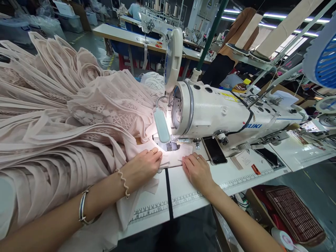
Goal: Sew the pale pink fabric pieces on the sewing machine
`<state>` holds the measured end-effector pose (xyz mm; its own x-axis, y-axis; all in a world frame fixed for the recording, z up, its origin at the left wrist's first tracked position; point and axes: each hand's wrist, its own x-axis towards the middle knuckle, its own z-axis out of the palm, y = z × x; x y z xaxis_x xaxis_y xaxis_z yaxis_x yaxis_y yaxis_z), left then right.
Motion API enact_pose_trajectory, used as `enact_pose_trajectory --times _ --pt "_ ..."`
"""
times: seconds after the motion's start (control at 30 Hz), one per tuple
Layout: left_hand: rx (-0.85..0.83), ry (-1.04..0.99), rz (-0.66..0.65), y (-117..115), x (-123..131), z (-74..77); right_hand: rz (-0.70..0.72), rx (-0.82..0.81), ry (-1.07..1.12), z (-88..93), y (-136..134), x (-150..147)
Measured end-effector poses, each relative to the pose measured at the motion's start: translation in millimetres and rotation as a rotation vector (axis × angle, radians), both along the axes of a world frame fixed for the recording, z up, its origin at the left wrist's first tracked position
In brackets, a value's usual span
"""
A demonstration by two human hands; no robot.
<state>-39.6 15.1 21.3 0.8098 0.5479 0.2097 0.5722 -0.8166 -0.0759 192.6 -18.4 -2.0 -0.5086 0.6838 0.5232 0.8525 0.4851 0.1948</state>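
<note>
A pale pink fabric piece [173,159] lies flat under the needle area of a white sewing machine [210,108]. My left hand [145,163], fingers curled and closed, grips the fabric's left part just in front of the lit presser foot [172,145]. On the right, my right hand [196,171] has its fingers bent together on the fabric's near right edge; its fingertips are partly hidden. A large heap of pink lace garments [105,101] spreads left of the machine and runs up to my left hand. The needle itself is hidden behind a pale green lamp cover [162,126].
A black phone [214,150] lies beside the machine bed, right of my right hand. Farther right are a small orange tool [255,169] and a second dark phone [267,156]. Ruler markings [189,198] run along the table's front edge. A blue fan [322,52] stands at upper right.
</note>
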Motion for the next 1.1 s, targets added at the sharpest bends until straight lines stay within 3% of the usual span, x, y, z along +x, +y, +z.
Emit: enact_pose_trajectory --times 0.13,0.27,0.37,0.5,0.63,0.7,0.77,0.87,0.93,1.1 --pt "0.062 0.004 0.037 -1.5 5.6 -5.3 -0.008 0.011 -0.003 -1.0 -0.2 0.2" --pt "0.151 -0.146 0.157 -0.1 4.5 -5.6 -0.016 0.015 -0.006 -0.5 -0.5 -0.1" --pt "0.192 -0.194 0.119 0.0 -4.3 -2.7 -0.014 0.002 -0.001 -0.2 -1.0 -0.4" --pt "0.106 0.0 0.066 -13.6 -18.4 -12.9 -0.016 -0.02 -0.025 -0.1 -2.0 0.8" --pt "0.086 0.09 0.184 -34.3 -26.8 -26.2 -0.006 -0.048 -0.08 1.1 -1.6 3.1" --pt "0.123 0.131 0.172 -35.2 -27.5 -21.1 0.003 -0.041 -0.086 2.3 -0.4 3.7" --pt "0.167 0.193 0.073 -26.6 -25.3 -10.0 0.015 -0.027 -0.077 3.6 1.6 3.4" --pt "0.24 0.191 -0.081 -5.9 -13.5 1.3 0.004 -0.022 -0.046 5.6 5.8 1.5" --pt "0.243 0.144 -0.115 2.4 2.0 -0.4 -0.028 -0.029 -0.046 6.8 8.9 0.0" --pt "0.202 0.157 -0.1 -15.8 51.4 -13.3 -0.11 -0.107 -0.14 8.5 17.8 1.9"
